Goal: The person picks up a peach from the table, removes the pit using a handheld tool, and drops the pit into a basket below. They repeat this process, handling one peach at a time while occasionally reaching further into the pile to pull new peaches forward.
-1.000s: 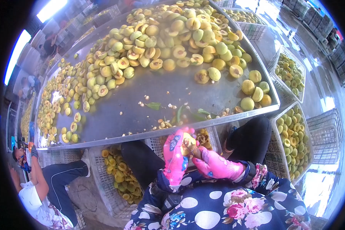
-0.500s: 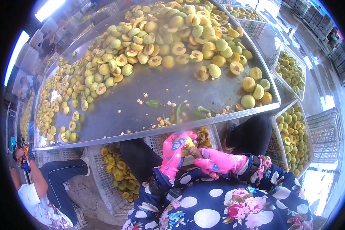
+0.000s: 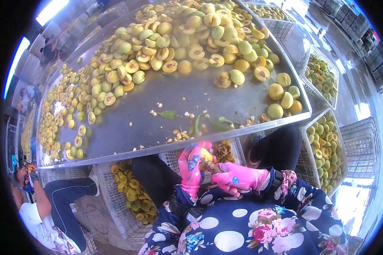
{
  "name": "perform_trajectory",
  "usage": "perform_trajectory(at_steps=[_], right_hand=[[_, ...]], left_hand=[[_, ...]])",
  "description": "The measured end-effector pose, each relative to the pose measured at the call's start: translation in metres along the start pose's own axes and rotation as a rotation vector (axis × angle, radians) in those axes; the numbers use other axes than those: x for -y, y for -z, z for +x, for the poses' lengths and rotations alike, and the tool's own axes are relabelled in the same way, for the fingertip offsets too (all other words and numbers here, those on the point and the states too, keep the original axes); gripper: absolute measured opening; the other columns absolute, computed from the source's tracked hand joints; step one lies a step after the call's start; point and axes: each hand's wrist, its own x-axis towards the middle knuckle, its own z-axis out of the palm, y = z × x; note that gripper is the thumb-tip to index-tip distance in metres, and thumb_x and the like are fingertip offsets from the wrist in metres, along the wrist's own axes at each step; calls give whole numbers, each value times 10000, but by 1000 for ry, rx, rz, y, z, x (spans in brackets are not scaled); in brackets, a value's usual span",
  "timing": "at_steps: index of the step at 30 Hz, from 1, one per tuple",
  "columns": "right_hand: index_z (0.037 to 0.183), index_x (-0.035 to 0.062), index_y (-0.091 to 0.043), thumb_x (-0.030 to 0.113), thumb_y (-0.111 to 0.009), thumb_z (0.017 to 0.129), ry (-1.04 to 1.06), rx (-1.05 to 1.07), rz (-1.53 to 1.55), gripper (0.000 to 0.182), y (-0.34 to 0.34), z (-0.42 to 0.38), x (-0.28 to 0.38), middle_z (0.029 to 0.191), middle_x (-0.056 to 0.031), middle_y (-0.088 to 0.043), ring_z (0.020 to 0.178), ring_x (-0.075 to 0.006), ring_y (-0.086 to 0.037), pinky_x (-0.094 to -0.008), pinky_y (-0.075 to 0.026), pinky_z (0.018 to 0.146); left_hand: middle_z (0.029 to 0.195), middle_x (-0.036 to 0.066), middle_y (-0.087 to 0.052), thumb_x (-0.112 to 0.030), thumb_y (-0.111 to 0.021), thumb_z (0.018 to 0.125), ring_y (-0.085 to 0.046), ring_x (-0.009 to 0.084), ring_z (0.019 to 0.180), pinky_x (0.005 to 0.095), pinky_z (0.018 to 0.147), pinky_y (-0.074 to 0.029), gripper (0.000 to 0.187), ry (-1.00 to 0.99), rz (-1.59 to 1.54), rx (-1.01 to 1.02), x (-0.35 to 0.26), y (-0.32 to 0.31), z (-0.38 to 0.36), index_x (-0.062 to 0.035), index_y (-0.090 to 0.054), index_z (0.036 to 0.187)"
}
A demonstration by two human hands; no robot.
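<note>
In a pink patterned glove, my left hand (image 3: 191,168) is closed around a yellow stone fruit (image 3: 206,155), just below the metal table's near edge. My right hand (image 3: 239,177), gloved the same way, closes on a small pitting tool (image 3: 207,165) whose tip meets the fruit; its exact shape is hard to make out. Beneath both hands stands a crate (image 3: 171,160) with fruit pieces (image 3: 224,152) in it, partly hidden by the hands.
A raised-rim metal table (image 3: 157,123) bears a heap of halved fruit (image 3: 127,63), leaves and pale kernels. Crates of fruit stand left (image 3: 115,212) and right (image 3: 302,168). My knees flank the middle crate. Another person (image 3: 42,212) sits at the left.
My left hand has shifted slightly, and more of the yellow fruit shows. My right hand has moved a little left, bringing the tool against it. The view has tilted slightly.
</note>
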Motion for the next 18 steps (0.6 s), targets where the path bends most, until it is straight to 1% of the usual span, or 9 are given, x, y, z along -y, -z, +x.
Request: perform_trajectory(at_steps=[1, 4, 7, 10, 13, 16, 18], right_hand=[[708, 65, -429, 287, -480, 900, 2, 19, 66, 298, -1, -1, 2, 503, -7, -450, 375, -90, -444, -224, -373, 342], [710, 74, -431, 281, -486, 899, -80, 65, 199, 285, 1, -1, 3, 499, -1, -446, 365, -87, -435, -216, -361, 337], [729, 66, -451, 272, -477, 903, -75, 37, 85, 270, 3, 0, 2, 501, 5, -444, 355, -86, -424, -217, -358, 335], [767, 53, -485, 268, -475, 906, -82, 10, -160, 256, 7, -1, 2, 506, 12, -440, 355, -80, -421, -211, -352, 332], [803, 42, -508, 276, -479, 908, -112, 98, 120, 258, 5, 2, -4, 511, 24, -429, 364, -69, -413, -203, -349, 332], [808, 39, -510, 284, -483, 910, -107, 136, 331, 267, -5, 7, -6, 510, 34, -413, 369, -61, -401, -201, -347, 335], [807, 40, -510, 285, -487, 911, -95, 120, 390, 268, -7, 4, -2, 508, 35, -408, 367, -60, -392, -203, -343, 336]], left_hand=[[970, 155, -622, -179, -505, 910, -623, 231, 750, 338, 631, -545, 217, -23, -24, -3, 2, 1, -1, -12, -584, 1023], [936, 157, -634, -150, -532, 903, -635, 233, 704, 329, 610, -551, 197, -57, -101, -41, 6, 0, -2, 4, -595, 1009], [942, 162, -634, -162, -533, 903, -636, 232, 740, 333, 615, -551, 200, 11, -101, 27, 8, 10, 0, -7, -597, 1012], [931, 164, -635, -177, -529, 903, -634, 237, 754, 339, 611, -547, 212, 208, 42, 60, 3, 15, 3, -11, -594, 1018], [939, 167, -629, -193, -532, 902, -631, 236, 743, 346, 617, -547, 227, 203, 48, 75, 5, 20, 4, -10, -591, 1023], [958, 170, -622, -199, -535, 902, -628, 231, 747, 356, 625, -548, 235, 100, -262, 47, 5, 11, -3, -4, -590, 1020], [970, 167, -619, -199, -536, 903, -626, 225, 747, 359, 636, -555, 238, 59, -254, -42, 7, 5, -2, -4, -591, 1029]])
